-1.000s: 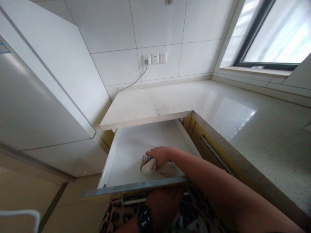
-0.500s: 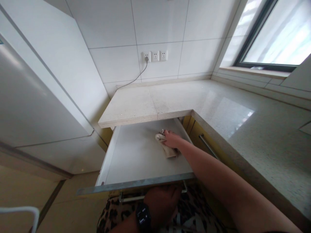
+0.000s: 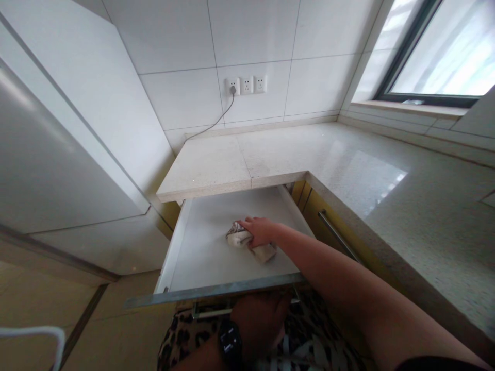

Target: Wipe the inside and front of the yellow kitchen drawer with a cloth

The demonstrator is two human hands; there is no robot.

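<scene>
My right hand (image 3: 260, 230) presses a crumpled off-white cloth (image 3: 237, 238) with a dark-patterned part against the bottom of a pulled-out white drawer (image 3: 201, 257). Its fingers are bent over the cloth, and a loose end of it sticks out under the palm. Below the drawer's front edge, my left hand (image 3: 261, 317) is closed around the metal drawer handle (image 3: 211, 312); a black watch (image 3: 229, 340) is on that wrist. The left fingertips are in shade and partly hidden.
Over the drawer's back runs an L-shaped pale stone countertop (image 3: 216, 165), its corner close to my right arm. A cabinet handle (image 3: 338, 234) is to the right. Tall white panels (image 3: 96, 103) stand at left. A cord (image 3: 216, 123) hangs from a wall socket (image 3: 233, 86).
My right hand has slid the cloth leftward and a little toward me across the drawer bottom. The left hand stays at the handle. The view has shifted slightly.
</scene>
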